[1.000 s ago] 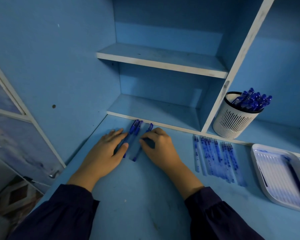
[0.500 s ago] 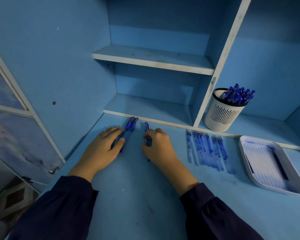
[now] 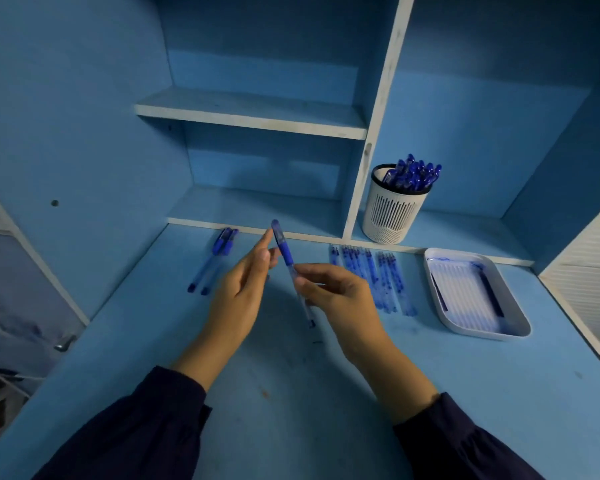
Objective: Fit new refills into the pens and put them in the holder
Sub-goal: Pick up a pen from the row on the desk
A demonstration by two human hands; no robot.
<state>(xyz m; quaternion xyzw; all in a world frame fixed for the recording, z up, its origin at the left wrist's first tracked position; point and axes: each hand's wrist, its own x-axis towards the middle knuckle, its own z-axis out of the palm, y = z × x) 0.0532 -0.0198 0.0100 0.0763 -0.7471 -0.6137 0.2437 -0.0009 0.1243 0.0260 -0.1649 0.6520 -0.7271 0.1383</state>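
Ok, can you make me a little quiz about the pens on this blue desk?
1. True or false: the white holder is empty.
2. How many loose pens lie on the desk to the left of the left hand? A one, B two, C five.
3. Fill in: the right hand pinches a lifted ____.
Key: 1 false, it holds blue pens. 2 B. 3 pen.
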